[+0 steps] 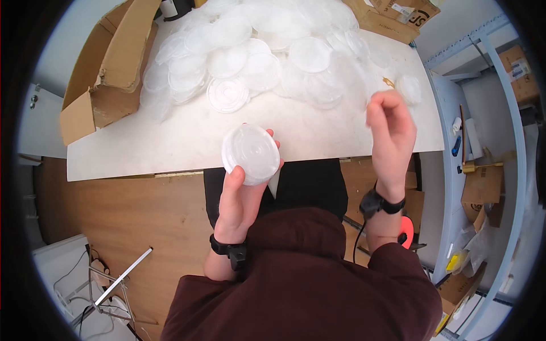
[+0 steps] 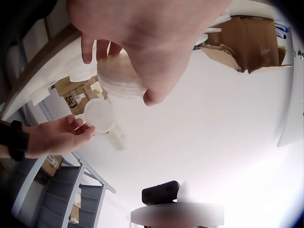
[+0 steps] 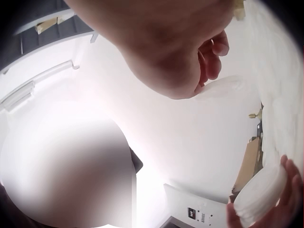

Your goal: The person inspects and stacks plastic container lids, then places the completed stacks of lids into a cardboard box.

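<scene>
Round translucent plastic lids lie in a stack on my left hand. The thumb grips the near edge and the fingers curl round the far side; stacked rims show in the left wrist view. My right hand is raised over the right part of the table, its fingertips pinching a single lid. In the right wrist view, that lid appears thin and nearly edge-on, partly hidden by the hand. A large heap of similar lids spreads across the back of the white table.
An open cardboard box stands at the table's left, and another carton at the back right. A few lids sit near the right edge. Blue-grey shelving rises on the right, and a cable hangs from the right wrist camera.
</scene>
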The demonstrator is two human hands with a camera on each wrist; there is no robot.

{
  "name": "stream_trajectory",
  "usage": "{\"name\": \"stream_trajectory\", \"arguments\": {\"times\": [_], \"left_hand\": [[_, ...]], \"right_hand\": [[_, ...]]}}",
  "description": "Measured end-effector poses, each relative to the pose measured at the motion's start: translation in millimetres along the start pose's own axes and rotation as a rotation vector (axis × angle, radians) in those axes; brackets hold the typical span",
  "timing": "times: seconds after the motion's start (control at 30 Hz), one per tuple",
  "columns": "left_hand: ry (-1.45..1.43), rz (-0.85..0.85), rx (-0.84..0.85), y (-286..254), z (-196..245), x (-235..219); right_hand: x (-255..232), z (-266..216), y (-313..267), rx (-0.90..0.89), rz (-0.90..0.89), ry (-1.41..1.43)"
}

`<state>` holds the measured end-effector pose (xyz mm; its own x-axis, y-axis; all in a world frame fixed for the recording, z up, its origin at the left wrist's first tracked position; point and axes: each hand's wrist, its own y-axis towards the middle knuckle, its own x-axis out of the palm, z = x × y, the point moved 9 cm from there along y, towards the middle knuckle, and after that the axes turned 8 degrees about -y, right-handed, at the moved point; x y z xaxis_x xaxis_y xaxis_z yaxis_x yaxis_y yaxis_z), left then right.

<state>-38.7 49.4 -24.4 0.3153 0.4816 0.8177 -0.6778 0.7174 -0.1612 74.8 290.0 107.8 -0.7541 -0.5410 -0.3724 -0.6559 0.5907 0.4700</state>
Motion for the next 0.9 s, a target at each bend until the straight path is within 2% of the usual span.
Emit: {"name": "stream_trajectory", "arguments": {"times": [0.03,0.1,0.17,0.23,0.3,0.37,0.43,0.47,0.53,0.63,0.7,0.83,0.9], "left_hand": [[0.010,-0.004,0.012,0.0,2.2,-2.3],[-0.088,-0.023,-0.040,1.7,-2.6,-2.3],[-0.089,-0.011,-0.020,0.5,-2.4,-1.2],[-0.099,0.011,-0.002,1.2,-1.4,0.1],[-0.125,-0.007,0.010,-1.5,0.7,2.1],[-0.100,0.012,0.046,-2.0,2.6,5.8],[-0.114,-0.039,0.054,-2.5,3.6,3.9],[-0.109,-0.004,0.065,-3.2,4.6,1.7],[-0.006,-0.013,0.044,-5.6,1.9,10.4],[0.070,-0.032,0.046,-10.1,0.1,12.2],[0.134,-0.050,0.071,-11.6,1.4,18.1],[0.181,-0.111,0.066,-13.9,3.8,25.9],[0.165,-0.137,0.038,-12.5,0.2,23.7]], "right_hand": [[-5.7,-6.9,20.7,-0.158,0.107,-0.211],[0.7,-18.3,56.9,-0.345,0.166,-0.471],[12.2,7.5,98.6,-0.383,0.161,-0.546],[17.0,12.2,109.0,-0.417,0.143,-0.623],[26.7,20.0,109.8,-0.316,0.070,-0.573],[42.9,-8.5,76.0,-0.238,-0.132,-0.376],[71.7,-34.3,19.6,-0.227,-0.511,-0.197],[85.8,-45.6,-8.2,-0.237,-0.613,-0.121],[101.6,-53.5,-45.4,-0.307,-0.647,-0.062],[101.4,-44.9,-62.1,-0.162,-0.627,-0.015],[97.2,-35.3,-63.9,0.006,-0.648,0.028],[94.3,-24.1,-69.5,0.068,-0.656,0.119],[97.4,-19.3,-73.4,0.171,-0.671,0.275]]}}
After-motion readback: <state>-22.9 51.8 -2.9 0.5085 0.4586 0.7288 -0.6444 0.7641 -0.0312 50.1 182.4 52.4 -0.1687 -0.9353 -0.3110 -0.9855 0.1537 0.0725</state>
